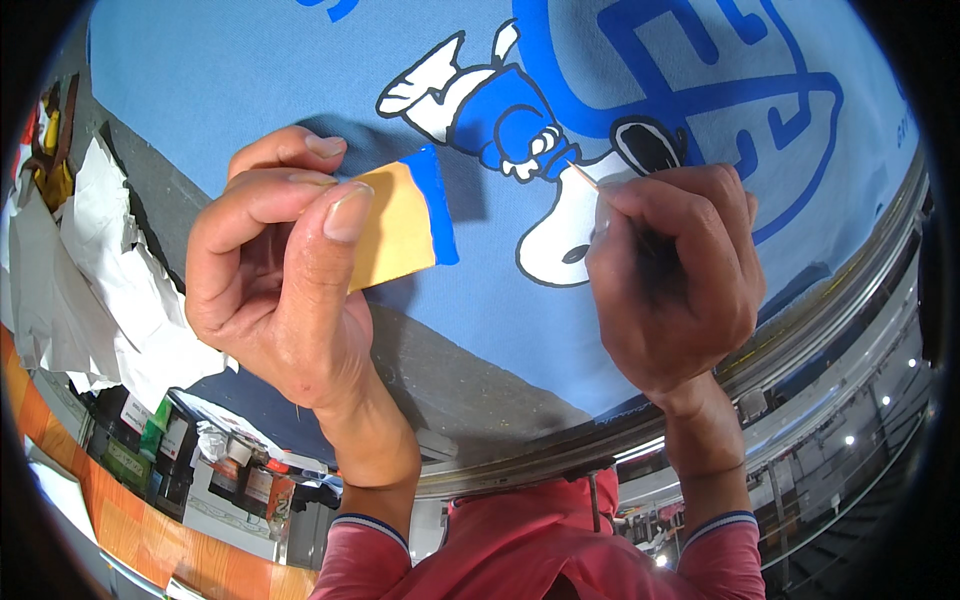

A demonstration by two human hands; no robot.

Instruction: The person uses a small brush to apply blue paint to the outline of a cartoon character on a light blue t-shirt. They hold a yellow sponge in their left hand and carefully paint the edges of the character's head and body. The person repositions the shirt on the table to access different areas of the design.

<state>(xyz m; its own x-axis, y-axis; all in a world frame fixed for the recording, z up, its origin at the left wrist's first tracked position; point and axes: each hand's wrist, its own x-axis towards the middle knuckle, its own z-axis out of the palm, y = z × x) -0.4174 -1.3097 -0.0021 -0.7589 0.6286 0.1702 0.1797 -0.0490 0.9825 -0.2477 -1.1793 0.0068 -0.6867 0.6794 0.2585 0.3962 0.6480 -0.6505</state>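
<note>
My left hand (285,260) pinches a small yellow card (395,225) between thumb and fingers. Wet-looking blue paint (437,205) coats the card's far-right edge. In my right hand (680,270) is a thin pointed stick (583,176), gripped close to its end. Its tip meets, or hovers just over, the blue collar area of a printed cartoon dog (560,235) on light blue fabric (240,80); I cannot tell which. The dog is white with black outlines and wears blue. My right fingers cover part of its head.
Large blue lettering (680,100) curves across the fabric beyond my right hand. Crumpled white paper (130,270) lies at the left. Boxes and small items (235,470) stand below, beside a wooden surface (150,535). A metal rail (820,320) runs along the right edge.
</note>
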